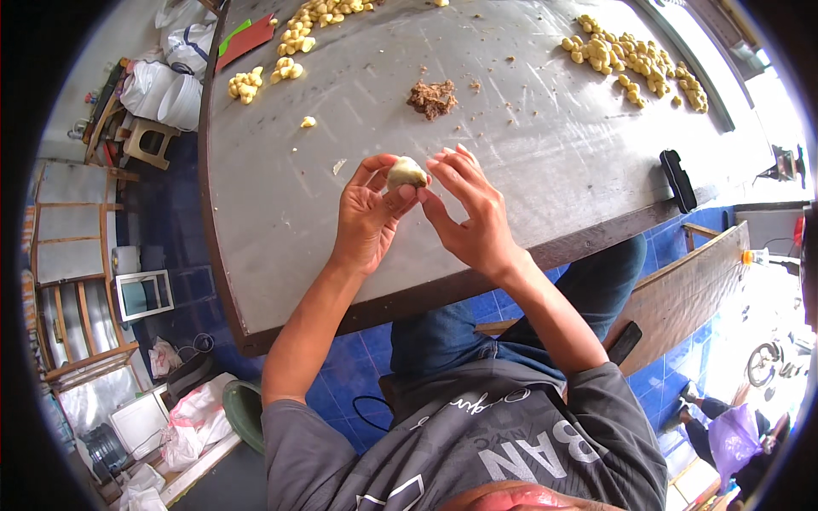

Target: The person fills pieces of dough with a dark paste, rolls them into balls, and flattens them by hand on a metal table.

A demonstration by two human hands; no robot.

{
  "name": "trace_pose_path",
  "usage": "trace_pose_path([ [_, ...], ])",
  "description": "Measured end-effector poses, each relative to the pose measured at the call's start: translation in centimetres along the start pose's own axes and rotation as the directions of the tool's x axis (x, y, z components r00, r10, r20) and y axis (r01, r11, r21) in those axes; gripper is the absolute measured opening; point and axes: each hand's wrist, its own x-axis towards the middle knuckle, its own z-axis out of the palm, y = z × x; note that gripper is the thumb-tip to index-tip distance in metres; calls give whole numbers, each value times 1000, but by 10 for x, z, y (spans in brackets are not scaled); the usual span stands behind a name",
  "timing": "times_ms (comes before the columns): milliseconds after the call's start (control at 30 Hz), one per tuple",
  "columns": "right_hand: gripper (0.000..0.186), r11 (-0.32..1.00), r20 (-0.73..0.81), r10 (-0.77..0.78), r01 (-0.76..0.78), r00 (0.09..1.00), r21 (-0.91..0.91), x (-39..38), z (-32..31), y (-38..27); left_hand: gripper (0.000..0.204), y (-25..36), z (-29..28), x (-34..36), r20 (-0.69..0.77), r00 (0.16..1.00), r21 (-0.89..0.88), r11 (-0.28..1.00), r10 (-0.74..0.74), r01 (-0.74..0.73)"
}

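Note:
Over the near part of the grey table (281, 192), my left hand (366, 209) pinches a pale cream, rounded lump (406, 173) between thumb and fingers. Its lower right side looks greenish brown; its exact kind is unclear. My right hand (469, 209) meets the lump from the right, thumb low and index finger higher against its edge, the other fingers stretched up. Beyond the hands lies a small heap of brown, crumbly scraps (433, 100). One small yellowish piece (308, 122) rests alone to the left of that heap.
Knobbly yellowish pieces lie in a left group (298, 38) and a right group (626, 55). A red flat sheet (247, 43) is at the far left edge, a black case-like object (677, 180) at the right edge. A wooden bench (690, 294) stands right of my legs.

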Motion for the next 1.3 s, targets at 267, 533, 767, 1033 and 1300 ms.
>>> trace_pose_path([
  [267,22,964,122,-180,200,976,-177,-2,-2,11,38,0,0,0,-1,999,-19,999,-45,45],
  [533,28,957,92,-189,204,978,-206,-3,-1,8,37,1,-5,-1,-12,997,-38,997,-72,72],
  [767,31,954,129,-190,214,973,-209,-4,-3,10,39,5,2,0,-44,990,-34,991,-130,129],
  [1033,47,865,152,318,-352,936,357,0,-2,21,37,3,1,-1,-17,992,39,991,-126,126],
  [1300,61,614,370,410,-553,833,563,4,-9,24,39,2,1,-1,1,989,2,989,-150,150],
])
